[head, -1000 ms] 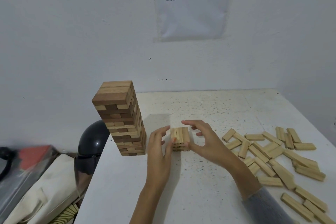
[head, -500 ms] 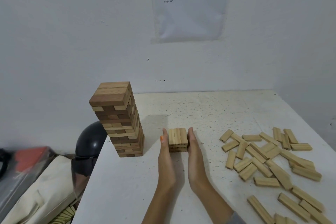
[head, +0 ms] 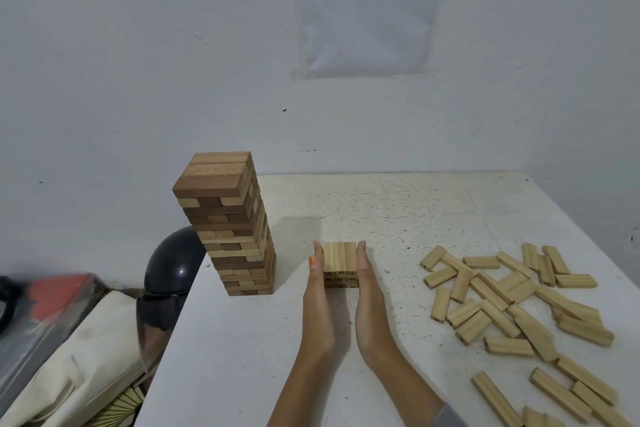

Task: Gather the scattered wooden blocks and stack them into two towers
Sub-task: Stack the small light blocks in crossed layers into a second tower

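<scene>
Hands (head: 318,291) (head: 369,295) still flat against stack (head: 339,258)

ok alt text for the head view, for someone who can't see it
The left hand and right hand, fingers straight, press opposite sides of a short stack of blocks on a white table. A tall tower stands left of it by the table edge; loose blocks lie scattered to the right.

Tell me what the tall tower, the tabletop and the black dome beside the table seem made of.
The tall tower: wood, matt and seemingly unvarnished; grain lines show, in pale and darker brown. The tabletop: hard white surface with dark speckles, perhaps laminate or painted board. The black dome: glossy, likely hard plastic, judging by its sharp highlight.
</scene>
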### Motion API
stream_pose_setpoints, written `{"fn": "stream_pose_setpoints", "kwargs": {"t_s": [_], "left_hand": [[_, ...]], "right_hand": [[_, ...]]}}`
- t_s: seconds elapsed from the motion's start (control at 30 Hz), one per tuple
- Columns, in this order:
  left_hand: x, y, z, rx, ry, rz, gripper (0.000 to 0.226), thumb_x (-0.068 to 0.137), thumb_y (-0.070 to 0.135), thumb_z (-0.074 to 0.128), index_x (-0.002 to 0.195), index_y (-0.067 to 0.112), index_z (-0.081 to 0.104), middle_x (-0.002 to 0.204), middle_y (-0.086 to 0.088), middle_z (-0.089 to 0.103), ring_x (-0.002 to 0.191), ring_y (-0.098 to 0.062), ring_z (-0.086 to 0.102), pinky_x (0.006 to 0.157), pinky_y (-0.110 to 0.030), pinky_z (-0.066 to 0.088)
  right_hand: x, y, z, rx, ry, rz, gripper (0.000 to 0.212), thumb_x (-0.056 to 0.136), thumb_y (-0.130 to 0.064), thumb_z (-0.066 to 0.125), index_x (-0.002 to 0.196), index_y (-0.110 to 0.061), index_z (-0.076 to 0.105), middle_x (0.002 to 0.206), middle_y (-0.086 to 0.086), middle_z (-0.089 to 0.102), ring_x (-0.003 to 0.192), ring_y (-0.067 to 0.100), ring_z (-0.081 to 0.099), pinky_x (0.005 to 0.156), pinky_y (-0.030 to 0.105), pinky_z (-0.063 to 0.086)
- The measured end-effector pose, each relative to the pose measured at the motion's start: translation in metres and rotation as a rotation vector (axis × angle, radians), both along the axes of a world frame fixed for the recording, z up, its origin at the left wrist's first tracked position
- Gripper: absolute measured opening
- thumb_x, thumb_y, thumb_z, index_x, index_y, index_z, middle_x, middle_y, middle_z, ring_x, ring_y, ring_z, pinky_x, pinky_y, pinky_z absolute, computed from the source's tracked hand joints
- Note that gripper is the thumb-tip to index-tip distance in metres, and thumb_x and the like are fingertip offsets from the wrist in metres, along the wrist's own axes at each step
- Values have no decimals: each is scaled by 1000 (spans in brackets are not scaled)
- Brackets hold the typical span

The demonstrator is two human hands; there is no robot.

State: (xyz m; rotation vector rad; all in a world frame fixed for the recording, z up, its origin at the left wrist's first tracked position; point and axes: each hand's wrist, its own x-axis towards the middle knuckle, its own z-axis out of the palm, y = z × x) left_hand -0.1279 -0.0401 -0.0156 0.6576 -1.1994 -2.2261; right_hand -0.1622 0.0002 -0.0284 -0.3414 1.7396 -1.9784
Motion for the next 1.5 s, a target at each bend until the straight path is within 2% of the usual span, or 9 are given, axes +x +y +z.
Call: {"fn": "stream_pose_setpoints", "kwargs": {"t_s": [0.27,0.33,0.47,0.8,0.93,1.07,1.2,1.33,1.5], "left_hand": [[2,-5,-2,-10,10,-85,64,87,67,50,143,37,42,138,14,54,129,-3,48,115,-36,30],[1,-5,-7,-39,-6,-45,55,96,60,41,145,35,40,142,17,47,125,6,48,110,-26,36],[-1,-1,-6,-76,-25,20,43,105,32,21,147,26,31,103,35,49,82,28,55,70,-1,46],[0,-6,-6,-48,-10,-33,42,103,39,26,143,32,36,119,24,55,99,19,57,81,-10,48],[3,-7,-4,-125,-76,10,47,94,59,37,138,43,37,141,19,46,130,6,43,112,-26,33],[11,3,5,-71,-8,84,40,103,40,30,143,35,34,130,23,48,113,14,50,102,-17,36],[23,12,17,-260,-116,172,38,104,37,30,141,36,40,142,20,41,130,2,36,107,-24,25],[27,25,31,-392,-82,208,34,103,34,38,132,27,54,134,13,55,127,-6,47,107,-25,35],[31,55,39,-491,-49,133,24,99,10,48,112,23,63,116,14,64,112,-3,56,93,-18,45]], "right_hand": [[1,1,5,-3,-3,12,91,70,-83,31,150,-42,19,156,-23,20,141,-6,17,121,33,13],[1,2,4,-1,-1,14,90,69,-83,30,150,-44,20,156,-22,21,141,-6,18,121,34,13],[2,3,5,-2,18,-4,72,82,-66,28,149,-42,20,156,-19,22,142,-3,20,120,31,15],[2,2,4,-8,33,-10,68,89,-68,31,150,-40,21,156,-14,26,143,2,23,120,35,18],[0,5,8,-44,-23,-44,73,88,-70,35,151,-35,25,155,-15,28,141,0,25,121,35,18],[1,15,14,-22,15,-46,55,98,-49,28,150,-32,24,152,-19,26,141,1,25,118,28,18],[-1,35,22,-34,76,-107,40,104,-30,33,143,-27,39,147,-10,42,136,8,39,117,32,27],[-3,59,37,-49,174,-185,28,99,-7,44,117,-22,60,113,-1,65,103,13,63,89,26,51],[-2,100,46,-13,238,-226,35,89,10,44,97,-14,69,91,3,71,80,13,64,71,17,49]]}}
